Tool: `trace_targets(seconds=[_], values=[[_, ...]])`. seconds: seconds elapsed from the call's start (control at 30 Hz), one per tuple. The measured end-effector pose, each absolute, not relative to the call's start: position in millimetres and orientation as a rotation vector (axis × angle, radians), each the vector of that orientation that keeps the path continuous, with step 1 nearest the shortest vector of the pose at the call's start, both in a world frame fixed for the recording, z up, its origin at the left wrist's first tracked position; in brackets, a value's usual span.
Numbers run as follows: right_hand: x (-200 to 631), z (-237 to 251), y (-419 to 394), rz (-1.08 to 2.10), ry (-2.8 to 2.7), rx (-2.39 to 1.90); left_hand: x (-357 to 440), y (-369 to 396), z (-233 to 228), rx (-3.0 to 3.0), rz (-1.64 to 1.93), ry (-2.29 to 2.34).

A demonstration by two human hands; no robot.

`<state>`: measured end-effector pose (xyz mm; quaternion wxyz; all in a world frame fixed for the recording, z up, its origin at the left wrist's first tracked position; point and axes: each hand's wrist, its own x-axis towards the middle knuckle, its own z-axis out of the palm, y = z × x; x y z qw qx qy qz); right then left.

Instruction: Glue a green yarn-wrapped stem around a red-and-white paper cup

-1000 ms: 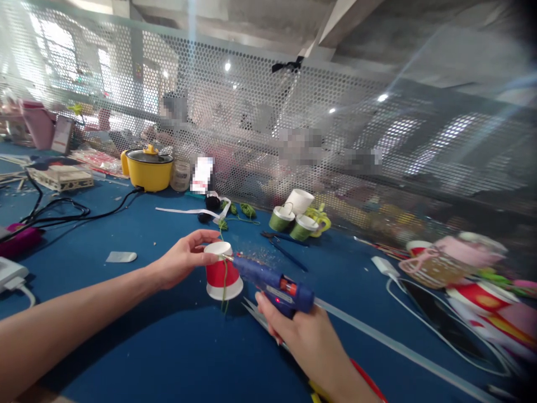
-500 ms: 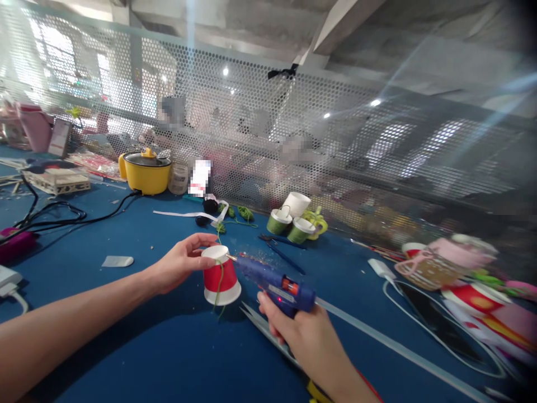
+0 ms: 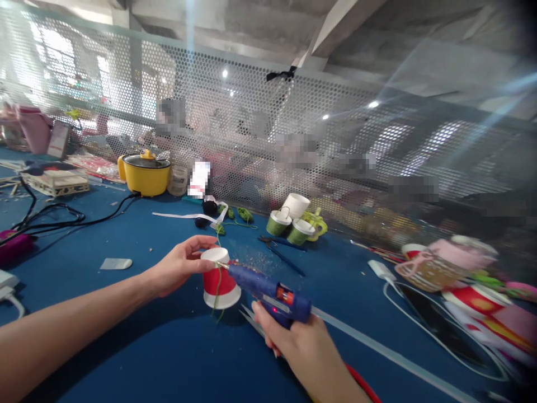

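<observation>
My left hand (image 3: 182,264) grips a red and white paper cup (image 3: 225,284), which is upside down, by its upper part. Green yarn (image 3: 217,288) hangs down the cup's side and trails back to a small green bundle on the table. In my right hand (image 3: 291,341) is a blue glue gun (image 3: 262,284) with a lit red light. Its metal nozzle meets the cup near the upper edge, beside the yarn. A long clear glue stick (image 3: 377,347) sticks out of the gun's back. Scissors (image 3: 251,322) lie partly hidden under my right hand.
Behind the cup lie pliers (image 3: 285,258) and green yarn bundles (image 3: 244,215). Small green-wrapped cups (image 3: 278,223) stand near the perforated screen (image 3: 247,123). A yellow electric pot (image 3: 147,178) is at the back left. A phone with a white cable (image 3: 388,305) lies right.
The glue gun has moved slightly left and down, bringing its nozzle from the cup's top right edge to the yarn on its side. My left hand keeps its grip on the cup.
</observation>
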<state>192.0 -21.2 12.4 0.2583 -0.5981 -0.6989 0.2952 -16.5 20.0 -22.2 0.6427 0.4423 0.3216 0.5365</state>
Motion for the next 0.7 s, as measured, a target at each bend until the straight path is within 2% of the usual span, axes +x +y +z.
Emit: trace_targets(seconds=[0.3,0.7], values=[[193.8,18.4,-19.1,0.702,-1.901,-1.545,-17.2,22.1,-25.2,1.017,1.234,0.711],[189.2,15.9,-25.0,0.743,-1.855,-1.595,-17.7,22.4,-26.5,1.036,1.23,0.711]])
